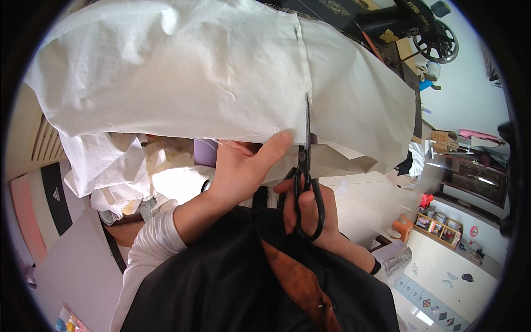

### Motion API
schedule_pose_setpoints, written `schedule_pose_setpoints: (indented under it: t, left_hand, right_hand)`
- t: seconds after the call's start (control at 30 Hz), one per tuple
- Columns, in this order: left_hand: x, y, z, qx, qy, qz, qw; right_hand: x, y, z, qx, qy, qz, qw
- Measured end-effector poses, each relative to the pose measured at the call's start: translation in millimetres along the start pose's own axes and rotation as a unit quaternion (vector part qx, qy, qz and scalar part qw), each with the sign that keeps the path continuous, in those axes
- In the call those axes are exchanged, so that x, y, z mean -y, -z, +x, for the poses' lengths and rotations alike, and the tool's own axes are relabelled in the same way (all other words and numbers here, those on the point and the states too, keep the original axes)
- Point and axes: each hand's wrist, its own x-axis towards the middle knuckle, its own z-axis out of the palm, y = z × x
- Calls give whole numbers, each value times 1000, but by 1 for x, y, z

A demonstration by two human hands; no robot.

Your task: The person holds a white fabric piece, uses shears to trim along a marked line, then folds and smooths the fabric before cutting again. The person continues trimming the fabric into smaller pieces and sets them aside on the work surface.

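A large piece of white cloth (166, 79) spreads out in front of me, with a seam strip (304, 54) running down its right part. My left hand (249, 166) grips the cloth's near edge, thumb on top and the fingers hidden underneath. In my right hand (319, 207) is a pair of black-handled scissors (304, 159), its loops around my fingers. The blades point away from me and lie along the lower end of the seam strip, at the cloth's edge. Loose threads (211, 141) hang from that edge beside my left wrist.
A black sewing machine (390, 20) with a handwheel (442, 43) stands beyond the cloth at upper right. More crumpled white fabric (108, 162) hangs at left. On the right are an orange stool (402, 228) and a wooden organizer (439, 229) holding small items.
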Motion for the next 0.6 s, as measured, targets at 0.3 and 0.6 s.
schedule_pose_setpoints:
  t: [0.3,0.6]
  left_hand:
    - [15,17,7,-18,100,-61,993]
    - [17,19,1,-25,102,5,994]
  right_hand:
    - [-1,0,-8,-15,-55,-19,998]
    - [-13,3,-7,11,2,31,999]
